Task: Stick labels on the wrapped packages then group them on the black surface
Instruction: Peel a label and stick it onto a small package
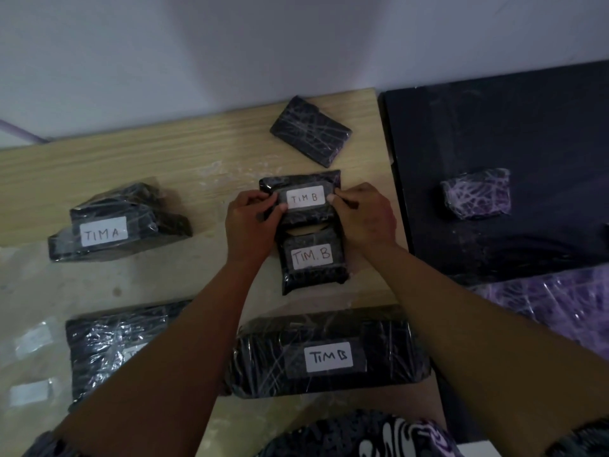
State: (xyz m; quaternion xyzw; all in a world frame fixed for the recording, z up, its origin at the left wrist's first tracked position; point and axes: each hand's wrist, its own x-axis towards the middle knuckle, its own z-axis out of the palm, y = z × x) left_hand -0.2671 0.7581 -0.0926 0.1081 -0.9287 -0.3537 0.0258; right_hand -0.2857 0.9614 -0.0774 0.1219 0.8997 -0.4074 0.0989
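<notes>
Pressed white handwritten "TIM B" paper label onto black film-wrapped package mid pale wooden desk, both hands' fingers pinching label ends; best smoothed outward, avoiding wrinkles.

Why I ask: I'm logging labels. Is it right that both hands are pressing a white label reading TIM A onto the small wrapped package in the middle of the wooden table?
Not quite. In the head view the white label reads TIM B, not TIM A. The rest holds: the left hand and right hand press it onto the small wrapped package in the middle of the wooden table.
</notes>
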